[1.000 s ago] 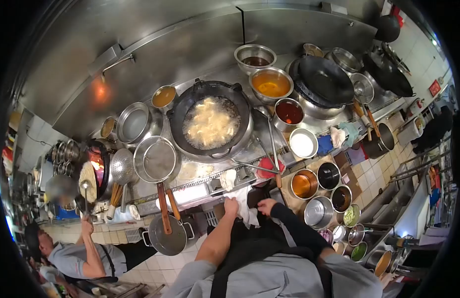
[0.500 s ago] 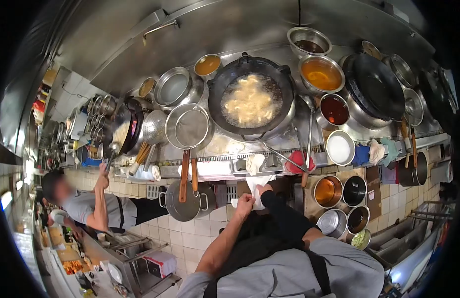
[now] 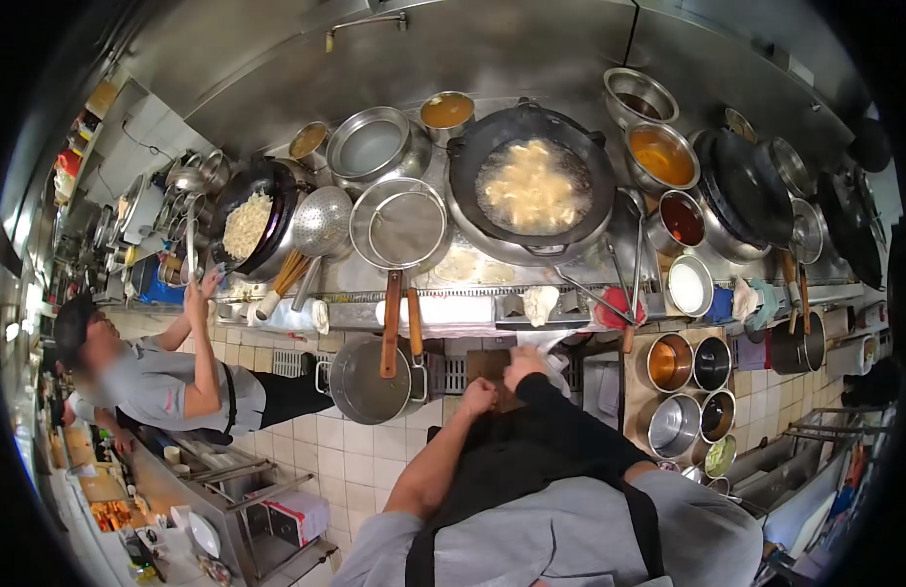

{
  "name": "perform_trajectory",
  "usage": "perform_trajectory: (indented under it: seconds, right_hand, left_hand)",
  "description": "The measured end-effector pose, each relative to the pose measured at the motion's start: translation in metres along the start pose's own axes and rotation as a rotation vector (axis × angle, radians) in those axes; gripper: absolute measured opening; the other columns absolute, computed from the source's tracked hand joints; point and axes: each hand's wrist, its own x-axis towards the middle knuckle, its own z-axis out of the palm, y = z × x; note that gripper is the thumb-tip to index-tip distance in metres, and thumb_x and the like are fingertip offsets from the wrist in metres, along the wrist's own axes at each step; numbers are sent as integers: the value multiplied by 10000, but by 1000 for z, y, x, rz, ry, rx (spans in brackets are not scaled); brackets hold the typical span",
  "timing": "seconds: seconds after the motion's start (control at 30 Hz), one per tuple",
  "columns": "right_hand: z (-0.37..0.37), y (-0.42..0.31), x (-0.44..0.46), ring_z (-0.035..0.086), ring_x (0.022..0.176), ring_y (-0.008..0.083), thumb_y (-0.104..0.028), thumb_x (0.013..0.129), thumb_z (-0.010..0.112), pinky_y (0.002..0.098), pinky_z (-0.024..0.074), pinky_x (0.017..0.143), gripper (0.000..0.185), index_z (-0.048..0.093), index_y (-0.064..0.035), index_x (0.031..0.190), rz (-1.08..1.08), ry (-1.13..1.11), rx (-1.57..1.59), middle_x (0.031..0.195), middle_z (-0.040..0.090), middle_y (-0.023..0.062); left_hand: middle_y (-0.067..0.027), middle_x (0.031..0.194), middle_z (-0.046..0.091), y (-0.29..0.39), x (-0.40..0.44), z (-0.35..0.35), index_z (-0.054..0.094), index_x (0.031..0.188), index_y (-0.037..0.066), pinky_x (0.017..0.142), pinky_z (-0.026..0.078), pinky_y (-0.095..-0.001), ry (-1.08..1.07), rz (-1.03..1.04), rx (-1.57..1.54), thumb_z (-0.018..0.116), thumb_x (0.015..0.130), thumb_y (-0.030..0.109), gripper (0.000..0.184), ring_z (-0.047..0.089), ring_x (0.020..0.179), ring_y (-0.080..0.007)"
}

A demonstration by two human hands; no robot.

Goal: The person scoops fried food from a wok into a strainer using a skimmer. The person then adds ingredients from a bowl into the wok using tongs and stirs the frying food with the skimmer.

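Note:
My right hand [image 3: 524, 366], at the end of a black sleeve, is closed on a white cloth [image 3: 552, 338] just below the stove's front edge. Part of the cloth is hidden behind the hand. To its left, my left hand [image 3: 479, 396] is curled into a fist near the black apron, apart from the cloth, with nothing visible in it. Beyond both hands, pale pieces of food [image 3: 533, 186] bubble in oil in a large black wok [image 3: 463, 191]. A crumpled white rag [image 3: 541, 305] lies on the stove's front ledge.
A wire strainer [image 3: 399, 223] rests left of the wok, its handle overhanging a steel pot [image 3: 368, 380]. Several bowls of sauces stand right of the wok, near a ladle [image 3: 616, 305] and a red cloth [image 3: 621, 306]. At left, a co-worker [image 3: 174, 377] holds a ladle near another wok [image 3: 240, 191].
My hands have parted; the cloth has left my left hand and swung right with my right. The view has shifted. The co-worker's wok, with pale food, shows more fully.

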Motion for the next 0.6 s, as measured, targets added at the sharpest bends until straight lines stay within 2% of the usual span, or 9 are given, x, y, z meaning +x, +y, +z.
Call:
perform_trajectory:
  seconds: [0.07, 0.1, 0.17, 0.23, 0.27, 0.33, 0.43, 0.47, 0.6]
  right_hand:
    - [39, -39, 23, 613, 1058, 423, -383, 856, 653, 484, 488, 933, 447, 676, 47, 977, -192, -111, 281, 1068, 676, 262]
    - [36, -70, 41, 645, 1000, 417, -464, 874, 647, 465, 510, 889, 537, 682, 46, 1038, -161, -339, 367, 1044, 696, 255]
    - [76, -104, 72, 689, 943, 351, -523, 908, 640, 428, 523, 846, 523, 712, -26, 1052, -123, -291, 516, 995, 728, 185]
    - [79, -140, 78, 688, 948, 270, -530, 940, 638, 435, 528, 880, 520, 631, -115, 1253, 365, -538, 1278, 1107, 697, 67]
    - [79, -149, 85, 688, 980, 285, -541, 926, 656, 397, 534, 889, 584, 586, -82, 1280, 460, -660, 1503, 1162, 673, 120]
    - [32, -176, 86, 660, 768, 212, -476, 967, 628, 299, 534, 671, 449, 610, -54, 1119, 596, -777, 1646, 975, 666, 115]
    - [37, -173, 117, 495, 554, 115, -353, 1007, 584, 250, 379, 447, 292, 575, -64, 967, 391, -772, 1850, 773, 572, 54]
    - [7, -187, 116, 305, 470, 61, -246, 1009, 561, 242, 201, 377, 195, 541, -84, 901, 445, -602, 1756, 673, 453, -16]
    - [-107, -172, 75, 341, 441, 50, -192, 978, 614, 239, 227, 361, 132, 541, -98, 919, 278, -386, 1570, 685, 497, -30]
  left_hand:
    - [-107, 816, 656, 9, -26, -52, 594, 1035, 34, 580, 584, -353, 16, -167, -216, 596, 921, 109, 136, 686, 695, -233]
    - [-116, 822, 656, 0, -30, -81, 585, 1072, 32, 592, 593, -352, 22, -211, -314, 592, 935, 113, 160, 686, 699, -237]
    - [-140, 877, 685, -1, -47, -132, 556, 1117, 12, 605, 596, -350, 126, -228, -546, 553, 970, 149, 201, 685, 688, -247]
    - [-192, 983, 702, -18, -47, -182, 546, 1125, -9, 705, 603, -402, 168, -219, -805, 508, 1027, 299, 325, 698, 767, -289]
    - [-211, 1052, 692, -13, -54, -200, 543, 1156, -26, 763, 593, -427, 134, -138, -937, 488, 1032, 382, 430, 697, 839, -309]
    - [-233, 1144, 673, 19, -78, -223, 532, 1216, -45, 840, 575, -459, 21, -11, -1107, 462, 1032, 495, 575, 689, 950, -335]
    - [-221, 1224, 646, 93, -106, -236, 496, 1338, -37, 853, 567, -445, -192, 107, -1144, 442, 1044, 499, 613, 674, 1050, -333]
    - [-218, 1216, 651, 102, -100, -238, 501, 1330, -30, 837, 571, -433, -194, 109, -1061, 442, 1050, 472, 577, 676, 1037, -324]
    - [-148, 992, 672, 125, -77, -236, 524, 1198, 36, 634, 534, -334, -91, 116, -720, 457, 1071, 285, 288, 634, 776, -211]
